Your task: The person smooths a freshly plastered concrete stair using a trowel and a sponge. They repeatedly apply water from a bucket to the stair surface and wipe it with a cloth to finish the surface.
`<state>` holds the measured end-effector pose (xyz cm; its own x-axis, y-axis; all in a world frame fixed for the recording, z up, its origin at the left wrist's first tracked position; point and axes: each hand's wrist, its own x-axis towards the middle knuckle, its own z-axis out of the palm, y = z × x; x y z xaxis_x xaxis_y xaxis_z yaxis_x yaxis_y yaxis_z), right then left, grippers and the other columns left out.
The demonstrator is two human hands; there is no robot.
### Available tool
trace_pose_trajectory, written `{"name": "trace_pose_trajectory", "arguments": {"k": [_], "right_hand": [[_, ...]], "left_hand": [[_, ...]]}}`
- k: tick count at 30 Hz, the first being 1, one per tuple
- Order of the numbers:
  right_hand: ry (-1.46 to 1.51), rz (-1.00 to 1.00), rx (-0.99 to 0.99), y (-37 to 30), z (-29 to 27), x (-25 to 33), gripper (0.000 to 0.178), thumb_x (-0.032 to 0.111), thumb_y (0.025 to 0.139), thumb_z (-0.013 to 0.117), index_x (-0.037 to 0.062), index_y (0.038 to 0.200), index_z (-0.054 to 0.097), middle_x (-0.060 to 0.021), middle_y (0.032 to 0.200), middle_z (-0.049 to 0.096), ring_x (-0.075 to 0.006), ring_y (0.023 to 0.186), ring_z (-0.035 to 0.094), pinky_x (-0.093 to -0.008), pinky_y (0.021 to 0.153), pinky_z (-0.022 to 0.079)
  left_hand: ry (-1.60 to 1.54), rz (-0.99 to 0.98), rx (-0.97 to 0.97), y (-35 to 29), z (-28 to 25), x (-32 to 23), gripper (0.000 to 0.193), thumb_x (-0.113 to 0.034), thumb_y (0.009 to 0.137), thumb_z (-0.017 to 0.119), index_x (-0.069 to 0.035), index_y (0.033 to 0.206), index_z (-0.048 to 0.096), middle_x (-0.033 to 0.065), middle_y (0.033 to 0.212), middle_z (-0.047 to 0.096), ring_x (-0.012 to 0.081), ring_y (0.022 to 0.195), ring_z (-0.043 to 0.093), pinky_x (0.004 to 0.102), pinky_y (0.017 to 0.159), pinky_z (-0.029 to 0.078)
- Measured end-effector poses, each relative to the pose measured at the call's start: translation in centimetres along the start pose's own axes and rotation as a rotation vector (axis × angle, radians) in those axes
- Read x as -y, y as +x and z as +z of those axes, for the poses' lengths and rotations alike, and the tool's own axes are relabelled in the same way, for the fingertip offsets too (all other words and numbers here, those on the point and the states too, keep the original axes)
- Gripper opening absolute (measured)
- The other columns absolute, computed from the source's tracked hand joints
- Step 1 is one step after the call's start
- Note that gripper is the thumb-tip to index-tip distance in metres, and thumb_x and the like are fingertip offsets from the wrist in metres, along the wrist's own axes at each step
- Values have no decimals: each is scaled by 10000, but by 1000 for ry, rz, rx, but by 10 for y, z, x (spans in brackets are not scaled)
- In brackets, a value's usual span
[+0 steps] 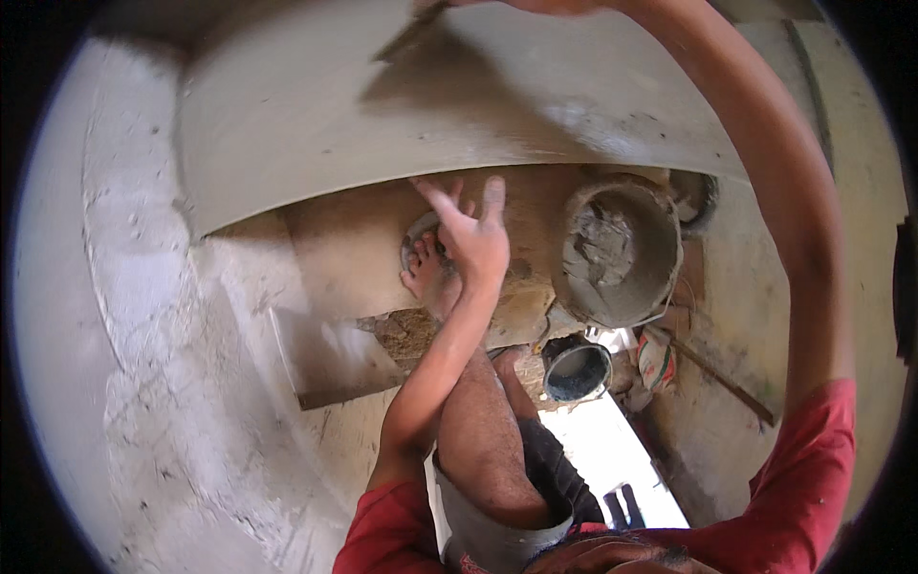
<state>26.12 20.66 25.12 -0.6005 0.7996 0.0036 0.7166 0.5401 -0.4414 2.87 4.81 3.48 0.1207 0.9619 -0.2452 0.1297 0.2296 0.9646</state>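
My left hand [478,239] hangs in front of the wall's lower edge, over my bare foot, with its fingers spread and nothing in it. My raised right arm curves up to the top of the view, where my right hand [550,6] is partly cut off. At that hand a thin, flat plastering trowel [411,34] is seen nearly edge-on, close to the smooth grey plastered surface [287,124]. Its handle is out of sight, and a dark shadow falls on the plaster beside it. To the right of my left hand stands a large bucket [673,253] holding wet grey mortar [602,244].
I stand on wooden boards [335,253], with a gap and lower ground behind them. A smaller dark bucket [578,371] sits lower down, near a crumpled sack [656,362] and a wooden stick [727,383]. A rough plastered wall [163,364] rises on the left.
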Motion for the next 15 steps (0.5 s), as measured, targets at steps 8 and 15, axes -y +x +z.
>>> {"name": "trace_pose_trajectory", "arguments": {"k": [8,15], "right_hand": [[210,254,-70,-104,2,54,376,21,957,584,29,1302,733,-120,1344,734,-351,1230,693,-421,1069,536],[-312,615,-487,-250,93,123,439,-20,901,627,71,1313,749,-162,1373,717,-346,1345,645,-503,1159,454]], "left_hand": [[-42,-157,282,-8,7,-20,936,-241,1054,698,59,1679,71,290,1721,261,342,1543,394,413,1258,307],[-55,-175,285,-8,48,-20,834,-211,1058,694,83,1646,181,216,1672,392,289,1539,385,396,1264,284]]}}
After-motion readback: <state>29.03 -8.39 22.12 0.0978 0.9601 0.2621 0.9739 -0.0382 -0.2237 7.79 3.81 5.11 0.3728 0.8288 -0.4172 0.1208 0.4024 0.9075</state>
